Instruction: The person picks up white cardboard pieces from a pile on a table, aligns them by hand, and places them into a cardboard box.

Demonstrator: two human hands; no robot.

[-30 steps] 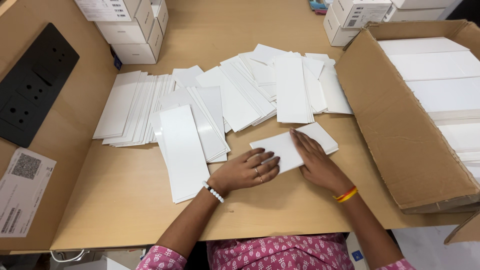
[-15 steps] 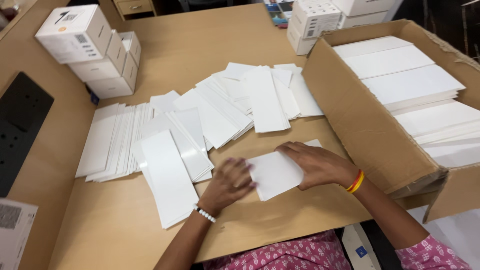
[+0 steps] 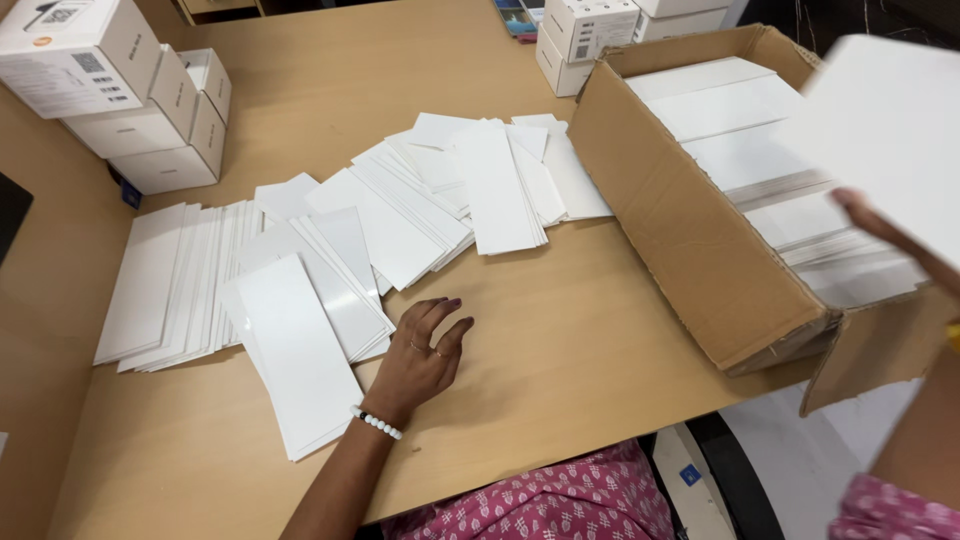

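Note:
My left hand [image 3: 420, 358] rests flat on the wooden table [image 3: 560, 330], fingers spread, beside the nearest stack of long white cards [image 3: 295, 350]. It holds nothing. My right hand [image 3: 890, 235] is raised at the right edge of view and grips a small stack of white cards [image 3: 885, 130], held up over the open cardboard box [image 3: 690, 240]. Only part of that hand shows behind the cards. More white cards [image 3: 760, 130] lie stacked inside the box.
Fanned piles of white cards [image 3: 430, 200] cover the table's middle and left [image 3: 170, 280]. White product boxes stand at the back left [image 3: 110, 90] and at the back centre [image 3: 585, 35]. The cardboard box overhangs the table's right front edge.
My right hand lifted the small stack of cards off the table and carried it up and right over the cardboard box. My left hand let go and stayed on the table.

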